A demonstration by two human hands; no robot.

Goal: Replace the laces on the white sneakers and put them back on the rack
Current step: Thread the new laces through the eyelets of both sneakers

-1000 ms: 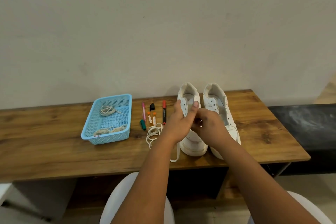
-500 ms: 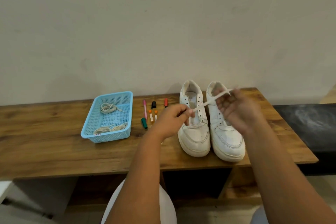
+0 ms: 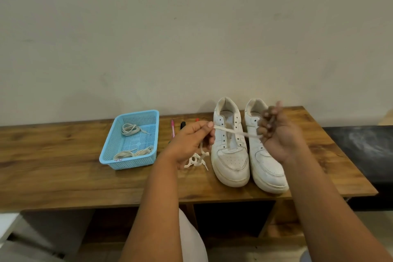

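Lace drawn out between the hands — threading not yet begun

Half a second ago the right hand (image 3: 276, 134) was lifted at about 1 o'clock over the right sneaker (image 3: 265, 155); now it has dropped lower, blurred, fingers curled round one end of the white lace (image 3: 231, 131). The left hand (image 3: 191, 140) pinches the lace between thumb and forefinger at 9 o'clock of the left sneaker (image 3: 230, 155), and the span runs taut above that shoe's open eyelets. The slack has come back into sight too — a loose coil on the bench (image 3: 63, 166) just below the left hand. Both sneakers stand side by side, toes toward the person, unlaced. More laces lie in the blue basket (image 3: 106, 155) at 9 o'clock. The lace seems to be getting straightened ready for the first eyelet; no rack is in view.
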